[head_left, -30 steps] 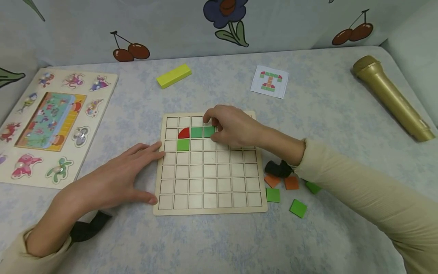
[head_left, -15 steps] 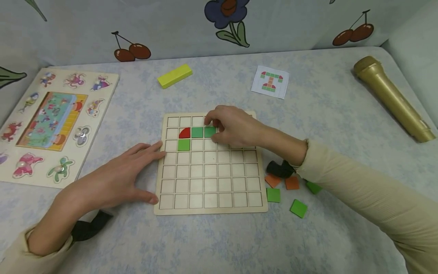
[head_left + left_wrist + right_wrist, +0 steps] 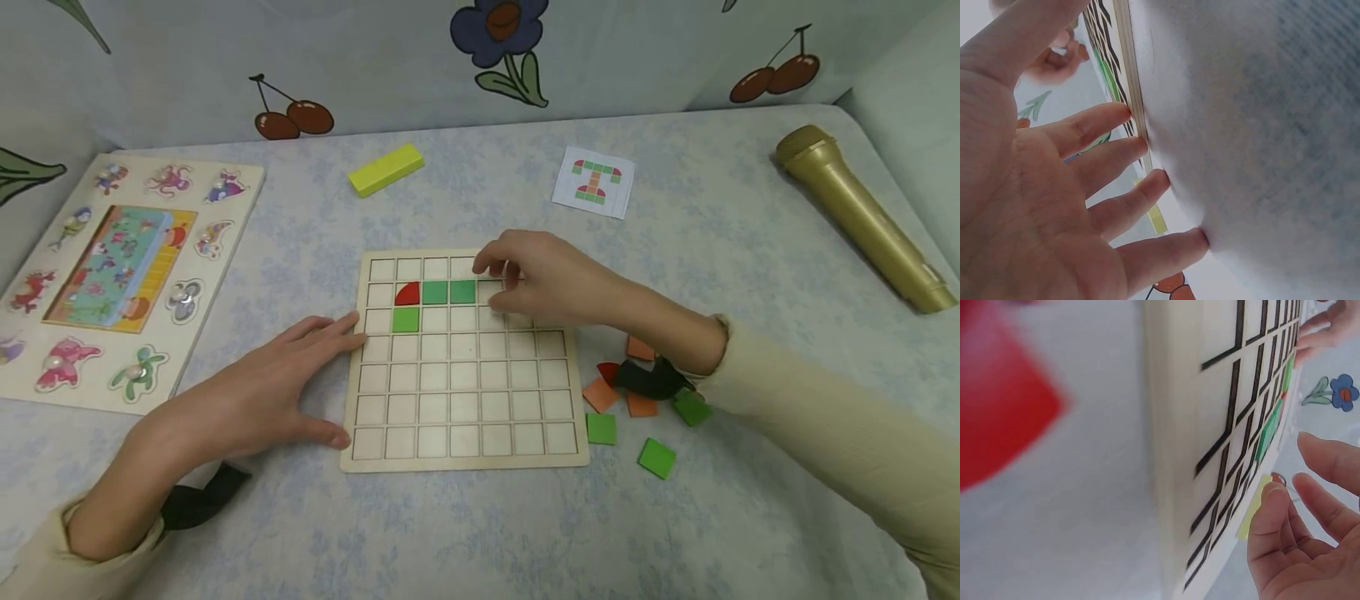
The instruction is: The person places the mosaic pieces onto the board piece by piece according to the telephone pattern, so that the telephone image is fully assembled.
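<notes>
A wooden grid board (image 3: 464,464) lies mid-table. One red quarter-round tile (image 3: 408,293), two darker green square tiles (image 3: 462,292) beside it in the same row, and a lighter green square tile (image 3: 406,319) below the red one sit in its cells. My left hand (image 3: 273,400) rests with spread fingers and thumb against the board's left edge; in the left wrist view its fingertips (image 3: 1139,145) touch that edge. Over the upper right cells hovers my right hand (image 3: 558,279). Its thumb and fingers (image 3: 1270,506) are bent and apart, with nothing seen between them.
Loose orange tiles (image 3: 601,395), green tiles (image 3: 657,458) and a red tile (image 3: 607,372) lie right of the board, partly behind the black wrist strap (image 3: 651,380). A pattern card (image 3: 593,182), yellow block (image 3: 386,170), gold microphone (image 3: 862,218) and animal puzzle (image 3: 240,200) surround it.
My right hand has let go of the second darker green tile and shifted right, uncovering it. More loose tiles show by the right wrist. The left hand has stayed at the board's edge.
</notes>
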A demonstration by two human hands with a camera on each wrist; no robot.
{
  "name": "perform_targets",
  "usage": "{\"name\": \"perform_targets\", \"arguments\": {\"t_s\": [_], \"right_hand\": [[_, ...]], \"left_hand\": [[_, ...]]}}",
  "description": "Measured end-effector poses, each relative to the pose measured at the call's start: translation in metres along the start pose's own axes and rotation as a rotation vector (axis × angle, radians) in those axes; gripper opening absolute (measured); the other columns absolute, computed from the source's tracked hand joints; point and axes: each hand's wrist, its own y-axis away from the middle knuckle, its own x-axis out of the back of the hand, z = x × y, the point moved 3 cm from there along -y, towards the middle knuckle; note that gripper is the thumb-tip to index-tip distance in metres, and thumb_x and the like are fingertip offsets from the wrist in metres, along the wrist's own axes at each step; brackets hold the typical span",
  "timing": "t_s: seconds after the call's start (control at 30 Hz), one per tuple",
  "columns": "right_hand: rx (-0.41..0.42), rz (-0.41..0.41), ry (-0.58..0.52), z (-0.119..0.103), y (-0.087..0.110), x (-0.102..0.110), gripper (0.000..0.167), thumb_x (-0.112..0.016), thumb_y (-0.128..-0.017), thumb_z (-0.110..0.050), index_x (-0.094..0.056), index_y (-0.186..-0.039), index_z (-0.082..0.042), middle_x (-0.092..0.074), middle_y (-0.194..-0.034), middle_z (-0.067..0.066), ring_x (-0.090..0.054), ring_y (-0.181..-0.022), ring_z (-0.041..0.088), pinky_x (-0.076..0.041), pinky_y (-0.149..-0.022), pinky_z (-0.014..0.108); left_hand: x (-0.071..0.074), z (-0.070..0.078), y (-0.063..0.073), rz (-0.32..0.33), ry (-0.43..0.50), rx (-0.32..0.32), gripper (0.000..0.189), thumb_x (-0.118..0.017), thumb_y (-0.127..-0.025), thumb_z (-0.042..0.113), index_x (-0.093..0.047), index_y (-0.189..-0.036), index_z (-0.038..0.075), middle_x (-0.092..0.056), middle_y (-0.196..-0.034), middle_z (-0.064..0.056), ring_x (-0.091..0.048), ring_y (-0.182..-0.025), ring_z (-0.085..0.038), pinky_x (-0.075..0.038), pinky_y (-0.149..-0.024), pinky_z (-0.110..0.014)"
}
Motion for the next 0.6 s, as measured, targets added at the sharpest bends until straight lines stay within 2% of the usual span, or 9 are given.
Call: {"name": "perform_targets", "arguments": {"t_s": [0.2,0.47,0.6], "right_hand": [[-0.034,0.014,-0.001,0.021,0.037,0.009,0.028,-0.071,-0.089,-0.006,-0.066,-0.116,-0.004,-0.062,-0.098,0.005,-0.056,-0.083,0.016,-0.048,-0.074,0.035],[-0.060,0.072,-0.003,0.043,0.095,0.020,0.030,-0.076,-0.086,-0.007,-0.067,-0.115,-0.008,-0.059,-0.092,-0.002,-0.052,-0.080,0.012,-0.046,-0.066,0.026],[-0.071,0.107,0.025,0.053,0.119,0.021,0.025,-0.078,-0.085,-0.010,-0.068,-0.108,-0.012,-0.059,-0.090,-0.006,-0.052,-0.079,0.009,-0.046,-0.066,0.023]], "left_hand": [[0.000,0.000,0.000,0.003,-0.003,0.001,0.103,-0.088,-0.068,0.049,-0.038,-0.152,0.017,-0.019,-0.163,-0.004,-0.019,-0.145,-0.030,-0.033,-0.105,-0.058],[-0.001,-0.001,0.000,0.000,-0.002,0.011,0.103,-0.088,-0.068,0.050,-0.039,-0.152,0.016,-0.017,-0.163,-0.003,-0.017,-0.146,-0.030,-0.032,-0.105,-0.058],[-0.001,0.000,0.000,-0.004,0.002,0.016,0.103,-0.087,-0.068,0.051,-0.039,-0.152,0.016,-0.017,-0.163,-0.003,-0.015,-0.147,-0.030,-0.032,-0.105,-0.058]]}}
